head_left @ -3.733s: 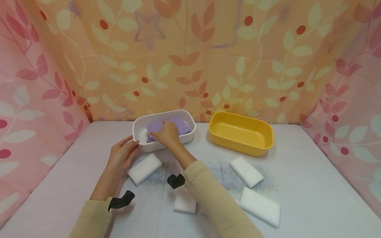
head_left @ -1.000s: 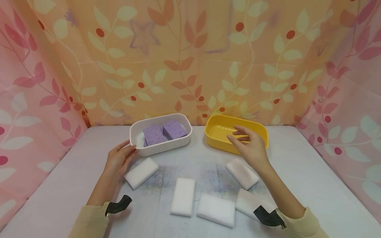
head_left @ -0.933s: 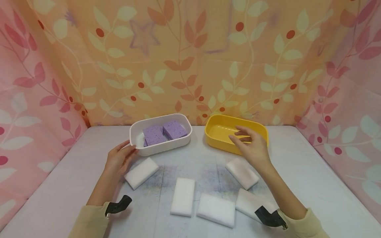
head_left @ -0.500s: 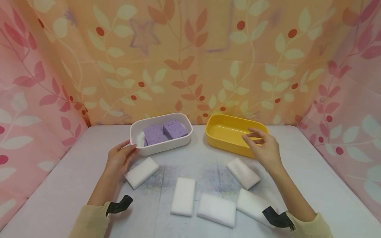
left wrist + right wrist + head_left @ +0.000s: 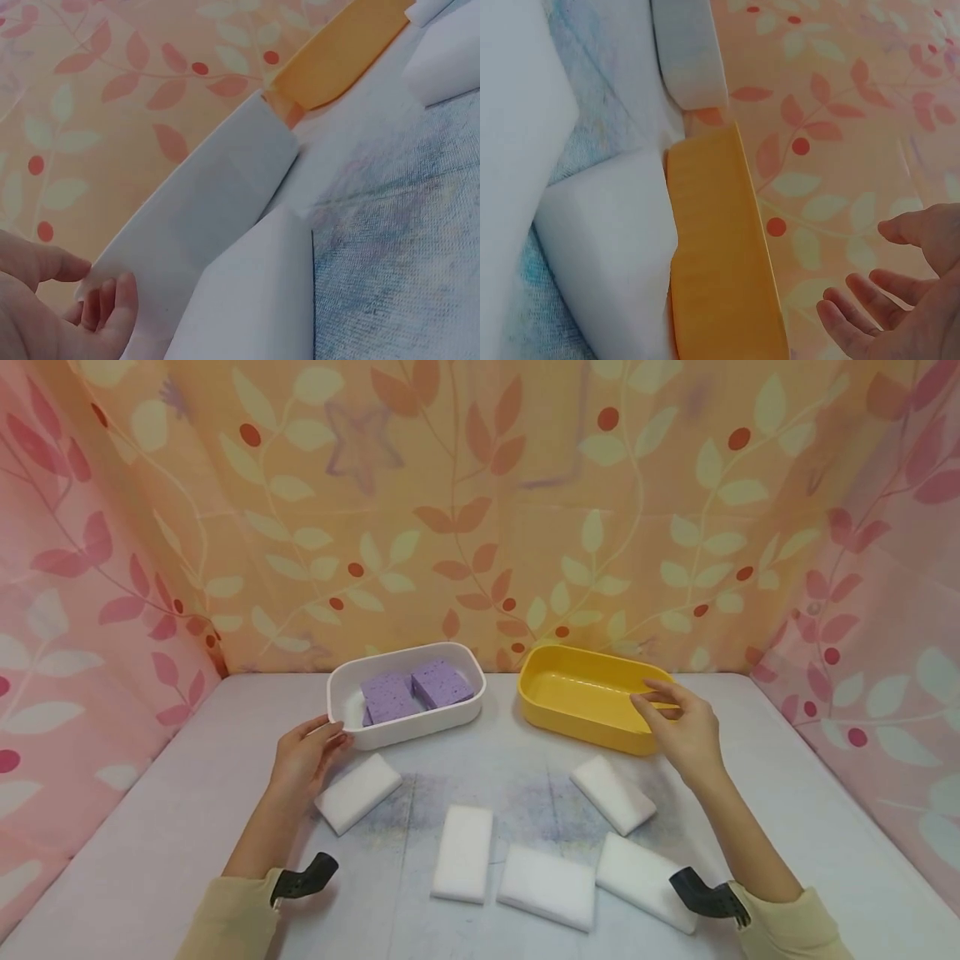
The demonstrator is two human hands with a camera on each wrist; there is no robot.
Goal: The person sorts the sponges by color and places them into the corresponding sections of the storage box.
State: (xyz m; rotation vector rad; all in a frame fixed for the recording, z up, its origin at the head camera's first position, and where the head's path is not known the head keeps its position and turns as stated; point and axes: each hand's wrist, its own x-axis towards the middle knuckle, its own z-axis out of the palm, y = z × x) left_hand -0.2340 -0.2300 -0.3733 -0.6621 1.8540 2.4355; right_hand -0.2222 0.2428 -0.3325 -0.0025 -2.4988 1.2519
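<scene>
White tub [image 5: 427, 727] in hand, I grip its near left corner between the thumb and fingers of my left hand [image 5: 303, 756]; purple sponges [image 5: 387, 696] lie inside it. To the white tub's right, across a gap, stands a yellow tub [image 5: 577, 727], where my right hand [image 5: 686, 732] hovers at the right end, thumb and fingers loosely parted and empty. On my side of the white tub, one white block [image 5: 358, 793] lies just in front of its left half; a second white block [image 5: 462, 854] lies nearer me, and three more white blocks [image 5: 546, 888] are spread to the white tub's right. Tan sleeves [image 5: 228, 918] and black mounts [image 5: 303, 878] sit at my wrists. Beneath the white tub runs a pale, stained cloth [image 5: 375, 902]; behind it hangs an orange curtain [image 5: 465, 510] printed with leaves.
</scene>
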